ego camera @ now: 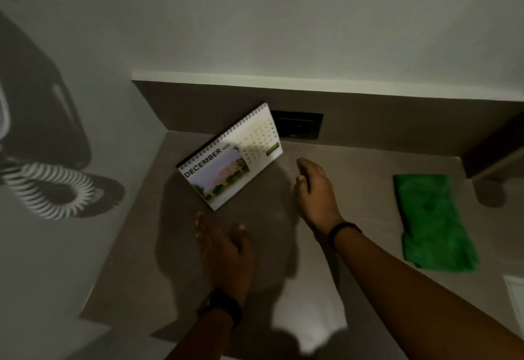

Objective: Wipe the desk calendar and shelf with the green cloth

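Note:
A spiral-bound desk calendar [231,157] showing DECEMBER stands tilted on the grey-brown shelf [354,178], near its back left. My left hand [224,252] hovers just in front of the calendar, fingers apart and empty. To the calendar's right is my right hand [316,192], also empty with loosely spread fingers, not touching it. The green cloth [433,223] lies flat on the shelf at the right, well apart from both hands.
A dark wall socket plate [297,124] sits on the back panel behind the calendar. A white ledge [312,84] runs above it. A dark block [493,149] juts out at the right. At far left a coiled cord [51,189] hangs on the wall.

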Demonstrator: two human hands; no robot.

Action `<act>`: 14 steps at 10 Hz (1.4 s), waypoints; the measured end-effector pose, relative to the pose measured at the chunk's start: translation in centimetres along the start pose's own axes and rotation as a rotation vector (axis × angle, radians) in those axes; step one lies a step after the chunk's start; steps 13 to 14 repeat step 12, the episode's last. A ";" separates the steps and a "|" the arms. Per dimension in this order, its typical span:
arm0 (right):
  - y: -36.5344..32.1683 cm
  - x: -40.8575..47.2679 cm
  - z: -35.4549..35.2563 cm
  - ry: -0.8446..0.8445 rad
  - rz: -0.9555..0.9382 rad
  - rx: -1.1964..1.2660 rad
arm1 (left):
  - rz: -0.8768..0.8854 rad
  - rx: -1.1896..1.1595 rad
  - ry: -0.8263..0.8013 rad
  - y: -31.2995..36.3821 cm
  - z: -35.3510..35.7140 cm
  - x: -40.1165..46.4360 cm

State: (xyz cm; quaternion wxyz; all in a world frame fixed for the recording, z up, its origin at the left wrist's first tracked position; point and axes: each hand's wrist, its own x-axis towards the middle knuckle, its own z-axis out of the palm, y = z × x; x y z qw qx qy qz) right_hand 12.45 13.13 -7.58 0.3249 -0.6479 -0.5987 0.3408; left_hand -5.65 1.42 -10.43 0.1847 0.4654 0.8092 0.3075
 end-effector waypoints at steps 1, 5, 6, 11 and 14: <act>-2.6 3.3 2.5 -0.016 0.017 0.091 | -0.005 -0.073 0.009 -1.0 -0.1 1.3; -3.9 0.5 6.9 0.127 0.054 0.115 | -0.088 -0.343 -0.069 -1.9 -2.5 7.8; -4.1 -0.8 8.3 0.191 0.059 0.090 | -0.067 -0.385 -0.120 -2.2 -4.1 12.8; -3.7 -1.2 11.3 0.278 0.074 -0.130 | -0.013 -0.108 -0.137 -3.1 -2.9 17.9; -3.7 -1.4 11.1 0.251 0.117 -0.099 | 0.023 0.051 -0.079 -3.7 -3.0 16.4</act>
